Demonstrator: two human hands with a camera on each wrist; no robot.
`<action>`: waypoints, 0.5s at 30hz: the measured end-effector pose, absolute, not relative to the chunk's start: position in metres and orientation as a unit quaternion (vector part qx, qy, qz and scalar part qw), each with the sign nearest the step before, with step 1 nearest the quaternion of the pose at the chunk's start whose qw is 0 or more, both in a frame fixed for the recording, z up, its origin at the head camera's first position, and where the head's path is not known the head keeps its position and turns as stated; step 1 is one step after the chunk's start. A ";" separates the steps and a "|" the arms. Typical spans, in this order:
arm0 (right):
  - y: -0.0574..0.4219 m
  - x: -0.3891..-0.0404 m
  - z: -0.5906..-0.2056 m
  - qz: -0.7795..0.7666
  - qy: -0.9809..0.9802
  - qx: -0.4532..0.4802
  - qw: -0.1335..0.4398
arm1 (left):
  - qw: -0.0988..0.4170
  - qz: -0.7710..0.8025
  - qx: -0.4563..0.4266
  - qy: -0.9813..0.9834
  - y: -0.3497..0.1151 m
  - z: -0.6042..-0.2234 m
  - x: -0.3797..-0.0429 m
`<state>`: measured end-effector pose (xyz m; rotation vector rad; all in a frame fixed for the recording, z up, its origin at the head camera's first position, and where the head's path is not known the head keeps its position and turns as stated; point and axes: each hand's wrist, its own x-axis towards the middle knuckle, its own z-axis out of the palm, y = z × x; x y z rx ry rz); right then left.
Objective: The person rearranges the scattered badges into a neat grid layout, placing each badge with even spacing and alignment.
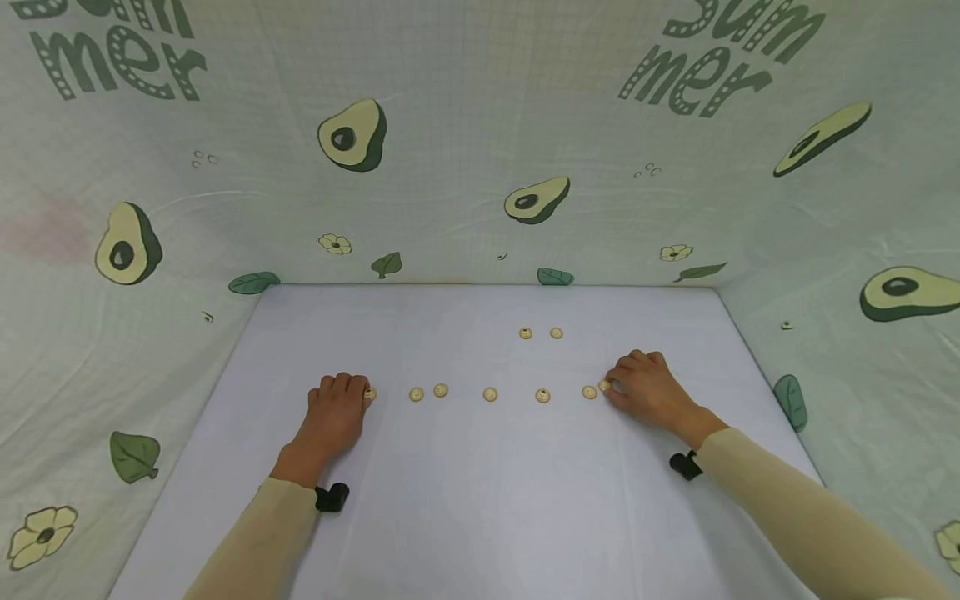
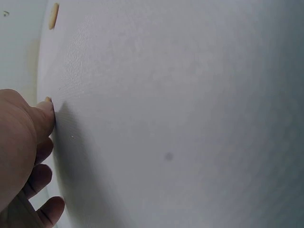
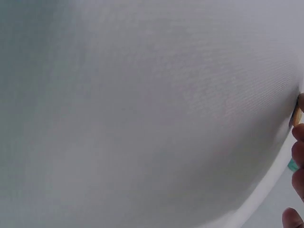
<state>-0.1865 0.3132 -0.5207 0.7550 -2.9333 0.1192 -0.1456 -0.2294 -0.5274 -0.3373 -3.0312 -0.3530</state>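
Several small, round, light-wood buttons lie on the white table, most in a loose row across its middle. At the row's left end my left hand pinches a wooden button between thumb and fingers. Only a sliver of that button shows past the thumb in the left wrist view. At the other end my right hand pinches another wooden button, partly covered by its fingers. In the right wrist view this button appears edge-on between the fingertips. Close to the right hand's left side lies a loose button.
Between the hands lie other buttons, among them a middle button. Farther back are two more, a left one and a right one. A cloth printed with avocados surrounds the white table at its back and sides.
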 end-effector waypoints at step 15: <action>0.310 -0.188 -0.521 0.041 -0.967 0.244 0.054 | 0.026 -0.108 -0.103 -0.989 -0.229 -0.532 -0.149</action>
